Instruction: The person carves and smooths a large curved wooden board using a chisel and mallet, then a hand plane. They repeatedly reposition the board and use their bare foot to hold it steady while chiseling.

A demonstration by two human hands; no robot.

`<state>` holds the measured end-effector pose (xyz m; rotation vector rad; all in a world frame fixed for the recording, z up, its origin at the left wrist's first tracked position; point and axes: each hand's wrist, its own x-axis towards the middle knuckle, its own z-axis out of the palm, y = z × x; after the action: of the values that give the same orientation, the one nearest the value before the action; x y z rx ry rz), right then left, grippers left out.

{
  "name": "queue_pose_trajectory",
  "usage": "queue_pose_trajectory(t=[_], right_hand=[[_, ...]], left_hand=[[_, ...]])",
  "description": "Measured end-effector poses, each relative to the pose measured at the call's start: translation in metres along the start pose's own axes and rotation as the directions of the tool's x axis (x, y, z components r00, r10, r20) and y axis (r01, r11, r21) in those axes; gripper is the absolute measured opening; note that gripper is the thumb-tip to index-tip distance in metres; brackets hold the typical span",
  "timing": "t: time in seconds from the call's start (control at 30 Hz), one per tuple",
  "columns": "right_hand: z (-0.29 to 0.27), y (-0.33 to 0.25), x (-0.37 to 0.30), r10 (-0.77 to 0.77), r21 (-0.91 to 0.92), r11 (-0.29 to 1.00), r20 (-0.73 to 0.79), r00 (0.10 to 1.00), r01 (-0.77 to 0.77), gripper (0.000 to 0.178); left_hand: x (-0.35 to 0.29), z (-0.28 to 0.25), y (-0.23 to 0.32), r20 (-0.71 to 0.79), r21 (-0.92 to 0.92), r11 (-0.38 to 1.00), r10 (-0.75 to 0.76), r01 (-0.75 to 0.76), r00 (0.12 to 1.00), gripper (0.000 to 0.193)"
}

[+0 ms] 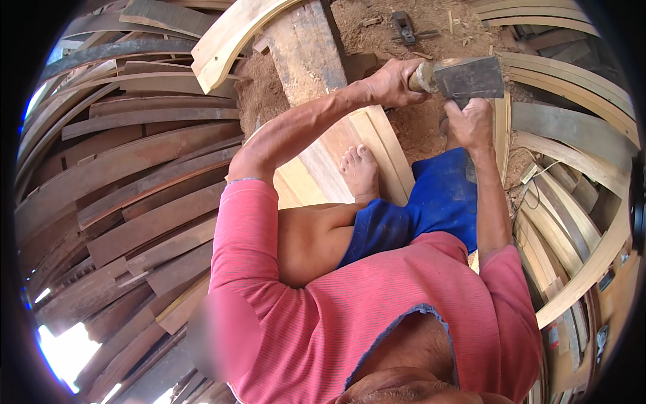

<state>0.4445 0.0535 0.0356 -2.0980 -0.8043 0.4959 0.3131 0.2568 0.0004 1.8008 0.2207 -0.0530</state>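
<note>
Probably for control, the grey flat-headed tool (470, 78) at upper right has the right hand (470, 122) closed below its head; the left hand (397, 82) grips a round-ended wooden handle (422, 77). Near centre, a bare foot (361, 168) seemingly steadies the pale wooden plank (336, 136).

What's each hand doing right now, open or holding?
Left hand: closed, holding a round wooden handle; the rest of that piece can't be made out.
Right hand: closed, gripping a dark-headed hand tool.
</note>
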Motion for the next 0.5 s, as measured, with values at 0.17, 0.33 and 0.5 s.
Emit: queue_pose_trajectory(t=[0.17, 0.33, 0.5], right_hand=[[-0.024, -0.006, 0.014, 0.285, 0.168, 0.943, 0.041, 0.958, -0.287, 0.032], [-0.002, 0.021, 0.008, 0.141, -0.119, 0.985, 0.135, 0.981, -0.125, 0.032], [0.011, 0.043, -0.017, 0.039, 0.193, 0.979, 0.111, 0.993, -0.06, 0.025]], left_hand=[[0.005, 0.0, -0.01, 0.006, 0.019, 1.0, 0.009, -0.009, 1.0, 0.043], [0.013, 0.005, -0.01, 0.057, 0.005, 0.995, -0.1, 0.1, 0.993, 0.039], [-0.012, -0.001, -0.042, 0.072, 0.105, 0.985, -0.145, 0.137, 0.987, 0.036]])
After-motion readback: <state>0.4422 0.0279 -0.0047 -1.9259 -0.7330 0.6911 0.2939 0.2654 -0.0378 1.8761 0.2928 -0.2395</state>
